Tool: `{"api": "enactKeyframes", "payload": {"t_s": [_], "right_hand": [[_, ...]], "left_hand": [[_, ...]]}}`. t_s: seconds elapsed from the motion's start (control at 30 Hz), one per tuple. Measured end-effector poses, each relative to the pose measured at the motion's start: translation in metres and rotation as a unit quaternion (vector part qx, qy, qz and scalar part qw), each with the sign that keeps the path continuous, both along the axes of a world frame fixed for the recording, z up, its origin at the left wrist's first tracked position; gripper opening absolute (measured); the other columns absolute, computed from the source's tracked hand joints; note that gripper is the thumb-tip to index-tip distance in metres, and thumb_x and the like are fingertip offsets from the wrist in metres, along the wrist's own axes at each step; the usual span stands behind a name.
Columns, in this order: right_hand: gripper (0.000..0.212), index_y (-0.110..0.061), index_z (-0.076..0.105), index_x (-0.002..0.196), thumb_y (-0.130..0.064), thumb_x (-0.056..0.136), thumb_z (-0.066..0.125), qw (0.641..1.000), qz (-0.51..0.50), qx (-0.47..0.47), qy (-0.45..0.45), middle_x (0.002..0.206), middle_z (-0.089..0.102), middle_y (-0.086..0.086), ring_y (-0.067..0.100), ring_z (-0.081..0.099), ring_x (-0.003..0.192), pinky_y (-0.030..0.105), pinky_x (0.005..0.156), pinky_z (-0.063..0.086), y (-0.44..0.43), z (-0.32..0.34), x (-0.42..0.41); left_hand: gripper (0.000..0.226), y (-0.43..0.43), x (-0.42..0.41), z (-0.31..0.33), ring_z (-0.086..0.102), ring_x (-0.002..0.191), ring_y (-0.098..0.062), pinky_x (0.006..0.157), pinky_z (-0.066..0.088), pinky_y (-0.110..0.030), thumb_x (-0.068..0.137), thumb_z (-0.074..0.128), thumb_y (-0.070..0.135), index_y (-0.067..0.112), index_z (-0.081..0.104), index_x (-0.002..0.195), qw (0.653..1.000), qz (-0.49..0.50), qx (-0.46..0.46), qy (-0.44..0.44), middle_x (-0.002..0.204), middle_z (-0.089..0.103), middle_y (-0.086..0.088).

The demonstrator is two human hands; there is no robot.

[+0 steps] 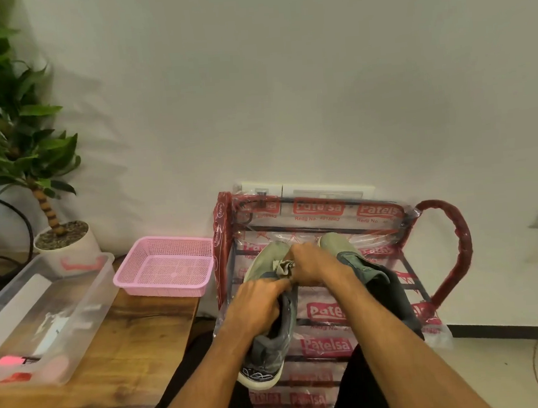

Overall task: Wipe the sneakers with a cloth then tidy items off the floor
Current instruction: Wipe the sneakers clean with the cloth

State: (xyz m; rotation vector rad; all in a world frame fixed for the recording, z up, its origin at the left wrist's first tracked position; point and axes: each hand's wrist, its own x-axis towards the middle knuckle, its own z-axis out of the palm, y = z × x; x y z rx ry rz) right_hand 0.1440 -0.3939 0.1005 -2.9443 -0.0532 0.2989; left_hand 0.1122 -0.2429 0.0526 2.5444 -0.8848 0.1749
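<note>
Head view, single frame. My left hand (256,304) sits just below frame centre, toward 6 o'clock, fingers curled round the collar of the first sneaker (268,355). The shoe is grey-green with a white sole and is held off the rack, heel toward me at 6 o'clock and toe pointing to 12. My right hand (311,265) is closed round a crumpled grey cloth (284,267). The cloth is bunched at the hand's 9 o'clock side and touches the upper of the first sneaker near its tongue; blur keeps me from seeing how the fingers lie. The second sneaker (340,245) lies at 3 o'clock of the first, resting on the rack (447,254), partly behind my right forearm, toe toward 12. The rack has a red frame wrapped in clear plastic printed "Patelsa" and stands against the white wall, with wall sockets (324,190) just at its 12 o'clock edge. At 9 o'clock of the rack a pink basket (161,288) sits on a wooden table (137,343). Further toward 8 o'clock there is a clear plastic box (85,302) with small items inside, too blurred to name. At 10 o'clock there is a plant (14,127) in a white pot (75,249). An orange cable (536,363) trails on the floor at 4 o'clock.
</note>
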Motion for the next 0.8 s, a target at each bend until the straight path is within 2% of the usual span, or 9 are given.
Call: {"api": "enactKeyframes", "payload": {"t_s": [0.03, 0.1, 0.2, 0.3, 0.37, 0.47, 0.63, 0.7, 0.8], "right_hand": [[0.019, -0.016, 0.051, 0.066, -0.007, 0.08, 0.06, 0.999, -0.012, 0.029, 0.006, 0.072, 0.057, 0.001, 0.027, 0.058, 0.077, 0.029, 0.057, 0.039, -0.005, 0.005, 0.004], [0.017, -0.016, 0.06, 0.073, -0.002, 0.082, 0.056, 0.995, -0.048, 0.075, -0.049, 0.078, 0.062, 0.004, 0.027, 0.062, 0.081, 0.03, 0.061, 0.041, -0.009, 0.014, 0.01], [0.04, -0.02, 0.066, 0.121, -0.003, 0.085, 0.06, 0.981, -0.017, 0.087, -0.172, 0.117, 0.067, 0.007, 0.027, 0.062, 0.107, 0.035, 0.085, 0.05, -0.001, 0.003, 0.016], [0.057, -0.026, 0.057, 0.134, -0.002, 0.083, 0.063, 0.986, 0.138, 0.047, -0.079, 0.145, 0.049, 0.004, 0.026, 0.047, 0.131, 0.041, 0.109, 0.039, 0.005, -0.024, 0.021], [0.061, -0.025, 0.054, 0.137, -0.001, 0.081, 0.065, 0.982, 0.171, -0.002, -0.073, 0.151, 0.041, 0.002, 0.023, 0.035, 0.139, 0.039, 0.115, 0.029, -0.003, -0.033, 0.026], [0.061, -0.027, 0.05, 0.14, -0.006, 0.085, 0.067, 0.981, 0.133, -0.035, -0.134, 0.154, 0.035, 0.002, 0.025, 0.027, 0.144, 0.04, 0.118, 0.023, 0.0, -0.042, 0.025], [0.064, -0.027, 0.04, 0.145, -0.011, 0.088, 0.064, 0.985, -0.002, 0.005, -0.174, 0.151, 0.037, 0.011, 0.031, 0.037, 0.136, 0.044, 0.108, 0.039, 0.011, -0.05, 0.023], [0.061, -0.024, 0.045, 0.143, -0.005, 0.088, 0.061, 0.983, 0.015, 0.002, -0.181, 0.146, 0.043, 0.01, 0.031, 0.042, 0.131, 0.043, 0.105, 0.042, 0.01, -0.043, 0.027], [0.056, -0.023, 0.055, 0.137, -0.001, 0.086, 0.063, 0.983, 0.111, 0.019, -0.148, 0.151, 0.041, 0.004, 0.027, 0.031, 0.141, 0.04, 0.113, 0.031, 0.004, -0.045, 0.027]], "left_hand": [[0.041, 0.0, -0.001, 0.0, 0.063, 0.098, -0.027, 0.081, 0.048, -0.037, 0.085, 0.047, 0.003, 0.023, 0.063, 0.116, 1.0, 0.002, 0.002, 0.001, 0.111, 0.068, -0.004], [0.039, 0.001, 0.0, 0.0, 0.063, 0.097, -0.027, 0.082, 0.048, -0.038, 0.083, 0.046, 0.002, 0.022, 0.063, 0.113, 1.0, 0.011, 0.0, 0.004, 0.108, 0.069, -0.004], [0.037, -0.001, 0.001, 0.0, 0.063, 0.096, -0.027, 0.08, 0.048, -0.039, 0.082, 0.046, 0.001, 0.019, 0.062, 0.109, 1.0, 0.012, -0.004, 0.003, 0.105, 0.069, -0.004], [0.033, 0.0, 0.002, -0.002, 0.063, 0.096, -0.026, 0.079, 0.049, -0.038, 0.083, 0.047, 0.003, 0.019, 0.062, 0.108, 1.0, 0.007, 0.007, 0.003, 0.105, 0.069, -0.004], [0.032, 0.0, 0.002, -0.004, 0.063, 0.094, -0.025, 0.078, 0.049, -0.039, 0.082, 0.047, 0.004, 0.02, 0.062, 0.106, 1.0, 0.01, -0.003, 0.012, 0.102, 0.068, -0.004], [0.03, -0.002, 0.003, -0.004, 0.062, 0.091, -0.023, 0.076, 0.05, -0.038, 0.082, 0.047, 0.003, 0.02, 0.061, 0.102, 1.0, 0.015, -0.014, 0.021, 0.1, 0.067, -0.003], [0.028, -0.002, 0.003, -0.003, 0.061, 0.094, -0.018, 0.077, 0.048, -0.031, 0.084, 0.048, 0.003, 0.02, 0.062, 0.103, 0.999, 0.013, -0.031, 0.012, 0.103, 0.066, 0.0], [0.031, -0.002, 0.002, -0.002, 0.061, 0.096, -0.018, 0.079, 0.046, -0.029, 0.085, 0.049, 0.003, 0.02, 0.062, 0.107, 0.999, 0.014, -0.032, 0.012, 0.106, 0.066, 0.0], [0.03, -0.001, 0.005, -0.005, 0.061, 0.095, -0.022, 0.079, 0.048, -0.033, 0.085, 0.048, 0.002, 0.019, 0.06, 0.107, 0.999, 0.021, -0.025, 0.017, 0.103, 0.066, -0.003]]}}
